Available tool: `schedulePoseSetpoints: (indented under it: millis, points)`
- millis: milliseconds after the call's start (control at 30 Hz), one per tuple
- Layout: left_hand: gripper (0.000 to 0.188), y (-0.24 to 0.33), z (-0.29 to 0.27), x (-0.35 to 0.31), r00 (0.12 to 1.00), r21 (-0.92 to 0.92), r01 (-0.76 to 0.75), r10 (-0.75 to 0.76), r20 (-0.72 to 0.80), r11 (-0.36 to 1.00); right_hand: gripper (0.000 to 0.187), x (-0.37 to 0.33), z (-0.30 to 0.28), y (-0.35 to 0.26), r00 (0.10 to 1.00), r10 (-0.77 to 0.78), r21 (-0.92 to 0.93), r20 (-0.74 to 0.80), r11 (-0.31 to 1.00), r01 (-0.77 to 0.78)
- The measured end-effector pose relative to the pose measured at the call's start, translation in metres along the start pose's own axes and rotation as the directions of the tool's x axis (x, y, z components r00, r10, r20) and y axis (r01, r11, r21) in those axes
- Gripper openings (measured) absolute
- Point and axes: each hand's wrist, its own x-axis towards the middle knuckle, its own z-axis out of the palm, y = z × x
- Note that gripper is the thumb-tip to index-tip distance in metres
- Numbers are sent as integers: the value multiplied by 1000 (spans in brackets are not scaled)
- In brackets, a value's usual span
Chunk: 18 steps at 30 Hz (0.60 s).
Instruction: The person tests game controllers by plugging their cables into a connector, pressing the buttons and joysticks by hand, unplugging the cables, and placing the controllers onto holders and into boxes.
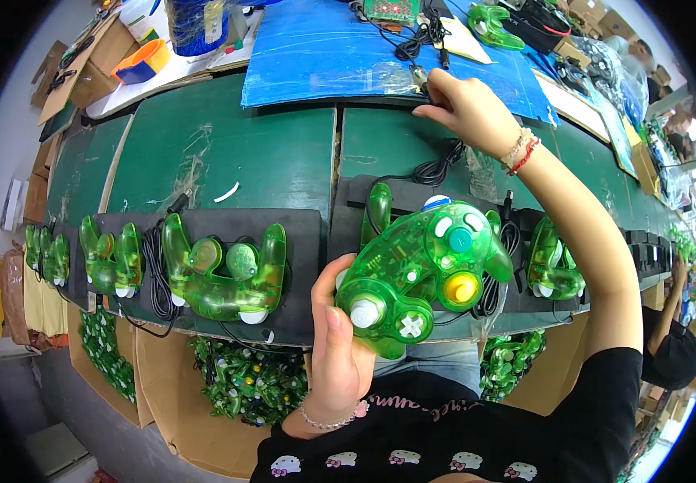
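Left hand [336, 350] has a see-through green game controller [396, 270], a bit below the middle of the frame, face up and tilted. Fingers are clamped on its lower-left end, thumb up beside the white stick [364, 313]. There's also a yellow stick [461, 288], a teal button and a white cross pad on it.

Right hand [477, 113] is reaching to the upper middle, right at the near edge of a blue sheet [308, 64]. Thumb and index are curled next to a small cable end [420, 76], but honestly can't tell if they're pinching it or just beside it.

Green tabletop [275, 149] under it all, with dark mats [304, 241] along the near side. More green controllers [227, 298] sit on those at left and right, black cables bundled between. Down below, cardboard boxes [171, 402] are piled with green controller-looking stuff [251, 378]. Someone in a black top [670, 354] is at the far right.
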Motion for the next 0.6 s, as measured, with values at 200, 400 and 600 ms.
schedulePoseSetpoints:
  millis: [200, 400, 600]
  points:
    - [50, -1, 1, 2, 1000, -35, 18, -18, 10, 999, 30, -2, -5, 1, 994, 78, 46, 73, 996, -82]
    - [50, 5, -2, 1, 1000, 8, 3, -3, -3, 1000, 30, -17, -31, -24, 841, -30, 264, 541, 955, -136]
    - [50, 2, 1, 4, 1000, 29, 13, -13, 3, 999, 18, 0, -46, 58, 987, 161, 108, -16, 982, -158]
